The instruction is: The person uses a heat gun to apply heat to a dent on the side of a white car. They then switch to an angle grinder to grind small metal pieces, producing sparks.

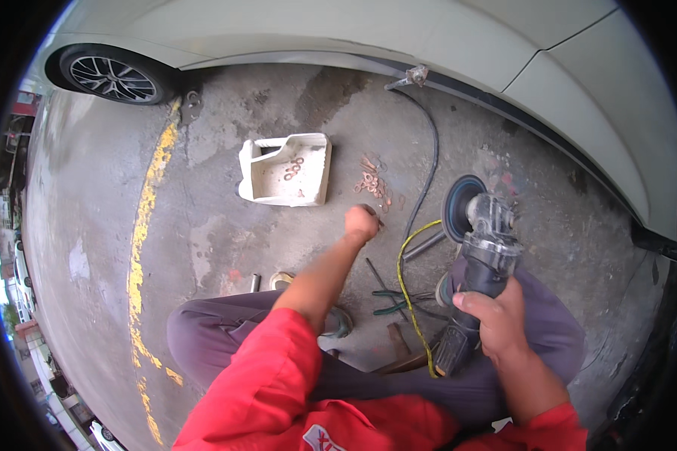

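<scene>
On the floor point(226, 240), the cut-open container point(286, 171) with rings inside lies left of a scatter of washers point(371, 183), the car point(429, 37) stands behind both, and pliers point(391, 301) lie nearer, left of the angle grinder point(478, 255).

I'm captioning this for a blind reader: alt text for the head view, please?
A crouching person's right hand grips an angle grinder while the left hand reaches to small copper rings on the concrete beside a white car. A cut-open white container lies nearby.
</scene>
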The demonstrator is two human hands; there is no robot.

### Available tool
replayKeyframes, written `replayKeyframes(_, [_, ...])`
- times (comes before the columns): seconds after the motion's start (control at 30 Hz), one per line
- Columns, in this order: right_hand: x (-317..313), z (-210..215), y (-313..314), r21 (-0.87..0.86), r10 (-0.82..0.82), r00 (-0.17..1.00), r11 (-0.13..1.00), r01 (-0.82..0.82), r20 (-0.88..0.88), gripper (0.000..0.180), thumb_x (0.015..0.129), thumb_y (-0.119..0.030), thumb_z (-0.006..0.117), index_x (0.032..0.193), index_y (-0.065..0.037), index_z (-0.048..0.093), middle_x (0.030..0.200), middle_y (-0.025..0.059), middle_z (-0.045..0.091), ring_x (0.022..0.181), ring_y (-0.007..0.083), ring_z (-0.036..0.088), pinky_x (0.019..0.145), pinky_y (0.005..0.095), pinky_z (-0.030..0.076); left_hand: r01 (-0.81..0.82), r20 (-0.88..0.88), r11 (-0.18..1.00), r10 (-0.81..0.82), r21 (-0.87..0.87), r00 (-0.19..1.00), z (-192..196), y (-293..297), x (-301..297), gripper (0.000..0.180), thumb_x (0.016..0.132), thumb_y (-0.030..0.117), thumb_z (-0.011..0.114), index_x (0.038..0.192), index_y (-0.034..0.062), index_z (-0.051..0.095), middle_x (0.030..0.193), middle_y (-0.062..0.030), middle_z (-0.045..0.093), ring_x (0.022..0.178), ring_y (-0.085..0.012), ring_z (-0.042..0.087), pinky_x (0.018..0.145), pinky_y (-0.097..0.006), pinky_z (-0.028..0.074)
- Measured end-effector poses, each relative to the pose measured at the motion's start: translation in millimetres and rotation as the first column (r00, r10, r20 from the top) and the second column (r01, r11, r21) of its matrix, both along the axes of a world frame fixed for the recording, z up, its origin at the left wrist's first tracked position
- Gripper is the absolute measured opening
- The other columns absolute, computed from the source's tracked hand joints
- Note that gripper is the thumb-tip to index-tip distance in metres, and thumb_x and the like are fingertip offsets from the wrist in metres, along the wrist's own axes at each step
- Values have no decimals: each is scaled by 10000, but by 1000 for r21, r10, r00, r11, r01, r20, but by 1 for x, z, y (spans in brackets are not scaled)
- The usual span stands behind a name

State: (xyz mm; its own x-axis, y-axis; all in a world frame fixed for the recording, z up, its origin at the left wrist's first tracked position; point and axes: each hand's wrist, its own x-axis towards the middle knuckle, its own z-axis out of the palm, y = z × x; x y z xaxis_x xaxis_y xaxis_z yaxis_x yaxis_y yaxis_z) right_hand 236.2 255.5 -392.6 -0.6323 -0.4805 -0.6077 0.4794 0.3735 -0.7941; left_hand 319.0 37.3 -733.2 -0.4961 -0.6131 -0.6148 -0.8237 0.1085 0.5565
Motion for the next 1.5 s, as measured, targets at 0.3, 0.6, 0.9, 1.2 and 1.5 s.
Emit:
replayKeyframes(0.3, [28,22,-23,-199,153,981,964,-175,-122,342,699,-79,800,977,-17,610,844,19,626,762,118,584,701,300,496,-185,-436,954,275,238,857,324,-50,81,219,1031,184,603,1021,-22,677,796,-18,638,637,-84,568,562,-246,474])
replayKeyframes(0.6, [44,41,-26,-185,360,921,905,-384,-152,339,696,-32,793,990,-9,628,830,15,601,728,122,579,673,302,485,-228,-648,967,243,110,722,333,3,140,173,1028,132,604,1053,-20,682,791,-26,648,631,-81,612,524,-232,491])
replayKeyframes(0.9, [41,27,-28,-176,377,922,905,-387,-86,374,701,0,786,1039,6,626,846,37,626,731,143,615,678,312,501,-178,-645,983,113,-37,756,314,3,129,186,1015,124,622,1086,-29,701,786,-39,680,658,-86,662,564,-245,537])
replayKeyframes(1.2, [38,14,-27,-188,341,940,923,-336,-8,308,720,7,766,996,-14,632,799,24,604,704,126,599,645,308,492,-176,-688,977,213,124,694,296,1,131,193,1024,105,604,1093,-50,694,816,-54,683,675,-99,665,586,-247,555])
replayKeyframes(1.5, [42,21,-24,-158,407,911,897,-412,-67,327,709,-2,783,997,-4,628,806,31,620,689,135,606,639,310,499,-188,-776,982,134,20,616,302,4,133,181,1022,86,602,1097,-61,675,826,-85,685,676,-130,669,599,-266,563])
